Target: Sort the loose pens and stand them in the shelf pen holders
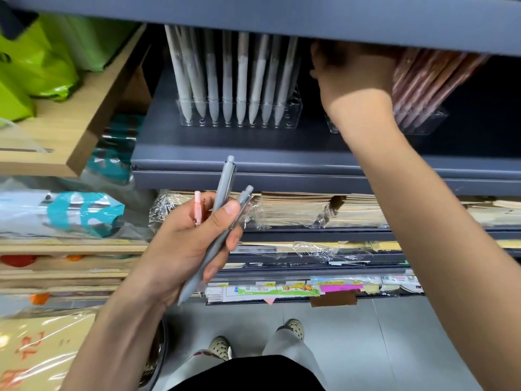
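My left hand (191, 241) grips two grey pens (222, 190) and one pink pen (197, 207) in front of the shelf edge. On the grey shelf (225, 153) stands a clear pen holder (239, 114) filled with several grey pens. To its right a second clear holder (425, 122) carries several pink pens (428, 77). My right hand (346, 71) reaches up into the shelf beside the pink pens. Its fingers are hidden in shadow under the shelf above, and I cannot tell whether it holds anything.
The upper shelf board (282, 15) overhangs the pens. Stacks of wrapped paper and envelopes (310, 210) fill the shelves below. A wooden shelf (64, 125) with green bags (33, 60) stands at the left. My feet are on the grey floor (394, 334).
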Demonstrator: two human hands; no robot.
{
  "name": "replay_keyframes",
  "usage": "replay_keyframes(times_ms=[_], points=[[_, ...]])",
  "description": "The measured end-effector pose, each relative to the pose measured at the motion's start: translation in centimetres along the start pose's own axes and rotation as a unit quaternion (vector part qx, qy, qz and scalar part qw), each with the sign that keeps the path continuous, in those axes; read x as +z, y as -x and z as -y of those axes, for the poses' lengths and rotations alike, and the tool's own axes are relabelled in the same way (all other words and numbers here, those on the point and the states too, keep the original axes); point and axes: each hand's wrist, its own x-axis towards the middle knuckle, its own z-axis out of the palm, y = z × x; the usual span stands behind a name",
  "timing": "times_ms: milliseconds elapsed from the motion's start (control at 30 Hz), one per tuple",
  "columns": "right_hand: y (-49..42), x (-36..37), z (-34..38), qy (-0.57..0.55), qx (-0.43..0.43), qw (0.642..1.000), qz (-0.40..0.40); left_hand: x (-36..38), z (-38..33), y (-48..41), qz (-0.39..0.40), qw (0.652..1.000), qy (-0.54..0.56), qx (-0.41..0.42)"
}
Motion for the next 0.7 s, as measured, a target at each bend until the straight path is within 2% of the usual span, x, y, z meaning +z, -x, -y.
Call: replay_keyframes(times_ms=[67, 133, 200, 267, 300, 500, 700], points=[[2.0, -0.3, -0.3, -0.166, 0.011, 0.985, 0.038, 0.2, -0.1, 0.1, 0.003, 1.000, -0.012, 0.006], [4.8, -1.0, -0.7, -0.231, -0.001, 0.963, 0.140, 0.4, 0.0, 0.0, 0.013, 1.000, -0.019, 0.005], [7.1, -1.3, -1.2, -0.251, -0.007, 0.920, 0.300, 0.7, 0.2, -0.1, 0.023, 1.000, -0.017, 0.003], [8.5, -1.5, -1.4, -0.243, -0.019, 0.886, 0.395, 1.3, 0.3, -0.3, 0.032, 0.999, -0.013, 0.001], [8.8, -1.5, -1.7, -0.249, -0.014, 0.874, 0.417, 1.6, 0.4, -0.5, 0.039, 0.999, -0.008, -0.003], [8.6, -2.1, -2.7, -0.319, 0.026, 0.859, 0.400, 3.4, 0.3, -1.6, 0.058, 0.998, -0.011, -0.003], [8.5, -2.4, -2.7, -0.372, 0.013, 0.872, 0.318, 3.8, -0.6, -2.9, 0.046, 0.999, -0.012, -0.002]])
